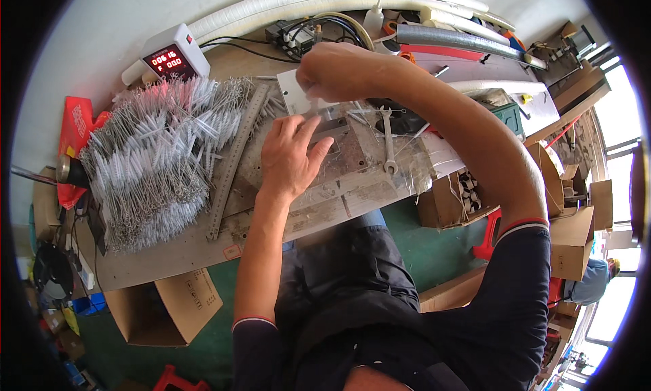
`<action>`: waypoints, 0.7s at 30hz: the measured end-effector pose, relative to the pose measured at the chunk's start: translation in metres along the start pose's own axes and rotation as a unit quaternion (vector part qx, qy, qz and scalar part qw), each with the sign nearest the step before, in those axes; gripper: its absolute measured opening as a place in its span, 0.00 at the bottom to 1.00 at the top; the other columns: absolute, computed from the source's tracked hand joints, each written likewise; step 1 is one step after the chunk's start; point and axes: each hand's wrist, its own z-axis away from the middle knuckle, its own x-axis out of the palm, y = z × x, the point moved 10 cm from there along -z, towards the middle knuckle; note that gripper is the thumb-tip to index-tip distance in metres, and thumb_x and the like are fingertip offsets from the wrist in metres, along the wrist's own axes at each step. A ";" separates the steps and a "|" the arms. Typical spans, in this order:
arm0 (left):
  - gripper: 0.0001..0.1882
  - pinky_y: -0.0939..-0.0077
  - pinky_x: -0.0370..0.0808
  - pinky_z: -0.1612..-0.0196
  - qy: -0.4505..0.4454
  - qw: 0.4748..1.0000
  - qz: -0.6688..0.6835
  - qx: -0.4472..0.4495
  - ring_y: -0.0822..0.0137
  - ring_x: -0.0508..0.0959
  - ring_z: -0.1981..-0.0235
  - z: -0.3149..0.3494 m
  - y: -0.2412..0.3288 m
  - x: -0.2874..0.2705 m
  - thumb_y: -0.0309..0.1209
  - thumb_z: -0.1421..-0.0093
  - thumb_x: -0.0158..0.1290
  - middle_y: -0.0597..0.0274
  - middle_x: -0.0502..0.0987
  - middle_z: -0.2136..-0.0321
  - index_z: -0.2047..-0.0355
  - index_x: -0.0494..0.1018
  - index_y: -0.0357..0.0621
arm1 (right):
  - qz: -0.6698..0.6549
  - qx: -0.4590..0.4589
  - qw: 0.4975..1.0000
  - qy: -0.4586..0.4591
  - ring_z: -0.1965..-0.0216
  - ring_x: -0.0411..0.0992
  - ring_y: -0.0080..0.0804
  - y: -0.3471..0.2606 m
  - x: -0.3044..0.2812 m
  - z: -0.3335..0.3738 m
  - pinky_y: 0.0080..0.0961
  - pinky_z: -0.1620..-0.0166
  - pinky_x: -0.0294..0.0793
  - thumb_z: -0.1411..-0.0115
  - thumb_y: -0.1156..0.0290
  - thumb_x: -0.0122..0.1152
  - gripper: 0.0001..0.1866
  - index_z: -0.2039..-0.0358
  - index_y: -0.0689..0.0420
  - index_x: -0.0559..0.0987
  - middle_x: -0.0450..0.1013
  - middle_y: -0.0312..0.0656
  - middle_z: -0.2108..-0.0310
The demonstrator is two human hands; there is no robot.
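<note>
My left hand (290, 157) is over the metal fixture (342, 153) on the bench, thumb apart from the fingers, with nothing visibly held. Just beyond it, my right hand (336, 72) reaches across from the right, fingers curled above a white plate (290, 94). Its fingertips are blurred, and what they grip cannot be made out. To the right of the fixture's block lies a thin wire brush (380, 111) with a looped end. A large heap of wire brushes (169, 153) with white bristles covers the bench's left side, bordered by a long metal ruler (236, 164).
An open-end wrench (388, 141) lies right of the fixture. Behind the heap stands a white counter box (175, 54) with red digits. Cables and a valve unit (293, 38) sit at the back, near a white squeeze bottle (373, 18). Cardboard boxes (163, 309) stand below the bench.
</note>
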 end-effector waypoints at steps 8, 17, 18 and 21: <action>0.22 0.60 0.75 0.54 -0.003 1.000 -0.002 0.003 0.55 0.75 0.56 0.001 0.000 0.002 0.46 0.36 0.57 0.58 0.75 0.59 0.51 0.79 0.42 | 0.122 -0.025 0.990 -0.061 0.72 0.76 0.52 -0.023 0.014 -0.020 0.44 0.67 0.75 0.51 0.75 0.62 0.06 0.77 0.65 0.79 0.75 0.51 0.77; 0.22 0.60 0.74 0.54 -0.007 1.000 -0.009 0.000 0.55 0.75 0.56 0.000 -0.001 0.004 0.46 0.36 0.56 0.58 0.74 0.59 0.51 0.79 0.42 | 0.081 0.004 0.995 -0.050 0.72 0.76 0.48 -0.004 0.008 -0.013 0.42 0.66 0.73 0.49 0.74 0.60 0.06 0.76 0.64 0.79 0.74 0.50 0.79; 0.22 0.60 0.74 0.54 -0.009 1.000 -0.010 -0.002 0.55 0.75 0.56 0.000 -0.001 0.004 0.46 0.36 0.56 0.57 0.74 0.58 0.51 0.79 0.42 | 0.080 0.005 0.996 -0.049 0.72 0.76 0.48 0.000 0.007 -0.011 0.42 0.66 0.73 0.49 0.74 0.60 0.06 0.76 0.64 0.79 0.74 0.50 0.79; 0.22 0.61 0.74 0.54 -0.011 1.000 -0.017 -0.003 0.55 0.75 0.56 0.000 -0.001 0.005 0.45 0.35 0.56 0.57 0.74 0.58 0.51 0.79 0.42 | 0.031 0.034 0.996 -0.071 0.63 0.80 0.43 0.019 0.010 -0.003 0.39 0.63 0.77 0.48 0.71 0.67 0.07 0.69 0.59 0.85 0.80 0.47 0.71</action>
